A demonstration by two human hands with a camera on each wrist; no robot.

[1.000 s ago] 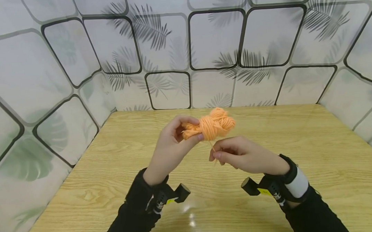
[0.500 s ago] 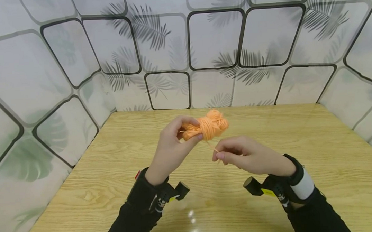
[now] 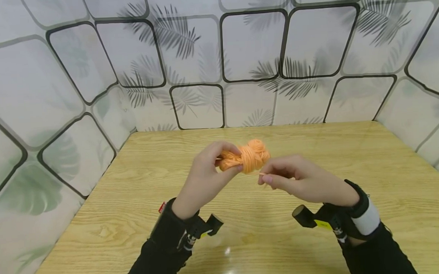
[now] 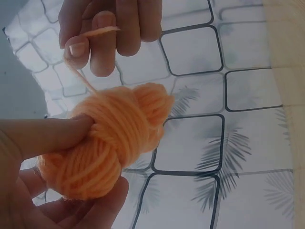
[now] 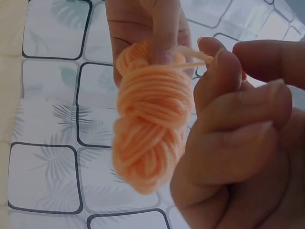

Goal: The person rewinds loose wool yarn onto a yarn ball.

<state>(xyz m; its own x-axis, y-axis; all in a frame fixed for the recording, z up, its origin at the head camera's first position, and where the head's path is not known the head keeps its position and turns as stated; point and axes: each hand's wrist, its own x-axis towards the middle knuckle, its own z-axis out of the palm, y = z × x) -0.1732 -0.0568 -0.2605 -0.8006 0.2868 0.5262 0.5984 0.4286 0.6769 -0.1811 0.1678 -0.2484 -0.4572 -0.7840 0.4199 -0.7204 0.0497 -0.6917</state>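
Note:
My left hand (image 3: 210, 176) grips one end of a small orange skein of yarn (image 3: 251, 156), thumb on the near side and fingers behind. The skein is held in the air over the table, its middle wrapped crosswise with several turns of strand. To the right of it, my right hand (image 3: 298, 178) pinches the loose yarn end (image 4: 102, 31) between thumb and forefinger. From those fingertips (image 5: 224, 62) the strand runs back to the wrapped middle in the right wrist view. The left fingers partly hide the end of the skein they hold.
Below both hands spreads a light wood-grain table (image 3: 135, 238). A pale curtain (image 3: 252, 45) with dark outlined squares and leaf prints stands behind it and along both sides. Each wrist wears a black strap with a camera (image 3: 214, 224).
My right hand has moved a little right and slightly up, still pinching the yarn end. The left hand has lowered and shifted slightly right, and the skein has turned a little.

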